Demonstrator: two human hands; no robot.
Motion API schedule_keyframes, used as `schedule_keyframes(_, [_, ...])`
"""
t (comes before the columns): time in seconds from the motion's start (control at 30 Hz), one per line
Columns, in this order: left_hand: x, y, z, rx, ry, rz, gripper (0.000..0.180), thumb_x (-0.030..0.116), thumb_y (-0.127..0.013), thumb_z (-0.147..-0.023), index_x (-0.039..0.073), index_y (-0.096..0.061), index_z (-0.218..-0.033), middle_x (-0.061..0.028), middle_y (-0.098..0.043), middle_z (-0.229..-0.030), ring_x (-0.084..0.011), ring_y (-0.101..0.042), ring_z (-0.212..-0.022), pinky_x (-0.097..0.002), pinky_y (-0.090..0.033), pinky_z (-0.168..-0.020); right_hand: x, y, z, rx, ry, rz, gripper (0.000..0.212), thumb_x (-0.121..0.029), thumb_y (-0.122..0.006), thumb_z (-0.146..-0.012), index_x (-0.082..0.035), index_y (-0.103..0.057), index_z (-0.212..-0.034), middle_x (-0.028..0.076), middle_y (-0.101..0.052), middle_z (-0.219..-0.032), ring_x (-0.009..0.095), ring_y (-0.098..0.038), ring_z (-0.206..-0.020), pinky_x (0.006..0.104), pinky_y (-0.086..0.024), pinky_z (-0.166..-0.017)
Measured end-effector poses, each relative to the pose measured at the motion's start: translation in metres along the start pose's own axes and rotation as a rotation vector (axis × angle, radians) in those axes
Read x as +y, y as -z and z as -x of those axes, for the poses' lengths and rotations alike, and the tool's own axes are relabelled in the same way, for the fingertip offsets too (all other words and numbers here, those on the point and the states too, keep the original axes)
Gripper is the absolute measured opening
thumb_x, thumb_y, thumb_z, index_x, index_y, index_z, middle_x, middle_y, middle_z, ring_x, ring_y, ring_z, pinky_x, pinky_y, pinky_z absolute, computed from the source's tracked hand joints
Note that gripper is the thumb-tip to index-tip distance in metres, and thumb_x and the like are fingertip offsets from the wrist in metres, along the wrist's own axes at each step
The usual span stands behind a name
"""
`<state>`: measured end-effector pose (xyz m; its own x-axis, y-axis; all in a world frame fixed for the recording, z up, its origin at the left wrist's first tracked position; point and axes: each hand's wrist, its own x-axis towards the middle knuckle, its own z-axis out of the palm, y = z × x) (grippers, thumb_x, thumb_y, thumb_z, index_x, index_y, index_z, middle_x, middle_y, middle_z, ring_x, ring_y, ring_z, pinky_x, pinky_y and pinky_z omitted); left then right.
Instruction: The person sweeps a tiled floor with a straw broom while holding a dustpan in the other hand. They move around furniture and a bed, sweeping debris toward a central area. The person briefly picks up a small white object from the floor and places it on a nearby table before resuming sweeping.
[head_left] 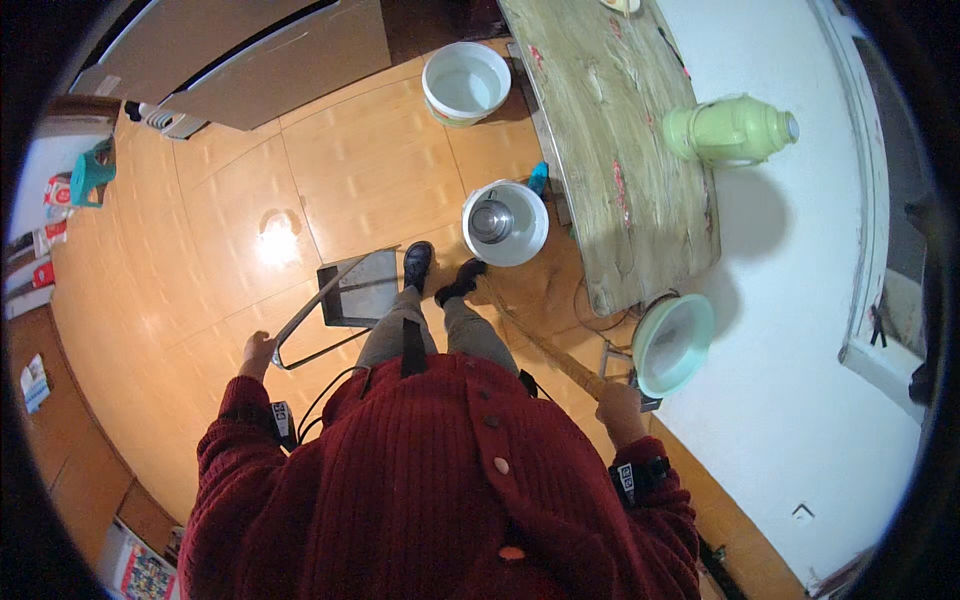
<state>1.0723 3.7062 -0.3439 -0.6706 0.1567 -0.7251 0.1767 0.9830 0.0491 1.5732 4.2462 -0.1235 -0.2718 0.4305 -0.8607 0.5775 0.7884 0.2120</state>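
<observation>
My left hand [259, 352] is closed round the upper end of a grey dustpan's [365, 288] long handle. The pan rests on the floor left of my feet, and its tray looks empty. On the other side my right hand [620, 408] grips the top of a thin, straw-coloured broom [545, 348]. It slants down toward my right shoe [461, 281], and its lower end cannot be made out there. Just beyond that shoe stands a white bucket [523, 232] with a round metal item [491, 221] inside.
Another white bucket [467, 82] stands farther ahead. A wood-patterned table [610, 150] at right bears a green thermos flask [735, 131]. Near my right hand a pale green basin [672, 346] leans by the white wall [780, 400]. A teal stool [92, 175] is far left.
</observation>
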Motion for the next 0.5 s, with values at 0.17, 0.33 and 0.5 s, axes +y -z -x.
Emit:
schedule_keyframes(0.17, [-0.01, -0.002, 0.04, 0.029, 0.134, 0.13, 0.041, 0.025, -0.062, -0.069, 0.0, -0.057, -0.1, -0.0219, -0.06, -0.094, -0.0326, -0.057, -0.092, -0.0377, -0.046, -0.078, -0.028, 0.067, 0.003, 0.13, 0.072, 0.054, 0.014, -0.013, -0.058, -0.072, -0.002, -0.058, -0.08, 0.013, -0.061, -0.073, 0.025, -0.062, -0.067, 0.035, -0.049, -0.059])
schedule_keyframes(0.33, [-0.01, 0.005, 0.042, 0.048, 0.122, 0.216, 0.041, 0.025, -0.059, -0.071, 0.0, -0.056, -0.103, -0.0234, -0.059, -0.095, -0.0326, -0.057, -0.092, -0.0379, -0.046, -0.078, -0.06, 0.115, -0.009, 0.204, 0.048, 0.035, 0.019, -0.014, -0.06, -0.069, 0.0, -0.054, -0.081, 0.017, -0.06, -0.073, 0.03, -0.061, -0.069, 0.0391, -0.048, -0.062])
schedule_keyframes(0.5, [-0.026, -0.014, 0.029, 0.111, 0.143, 0.246, 0.047, 0.032, -0.055, -0.073, -0.002, -0.053, -0.107, -0.0248, -0.057, -0.1, -0.0357, -0.056, -0.094, -0.0394, -0.045, -0.08, -0.081, 0.156, -0.023, 0.225, 0.154, -0.144, 0.019, -0.015, -0.06, -0.071, 0.001, -0.055, -0.08, 0.015, -0.059, -0.067, 0.026, -0.061, -0.061, 0.0337, -0.047, -0.051])
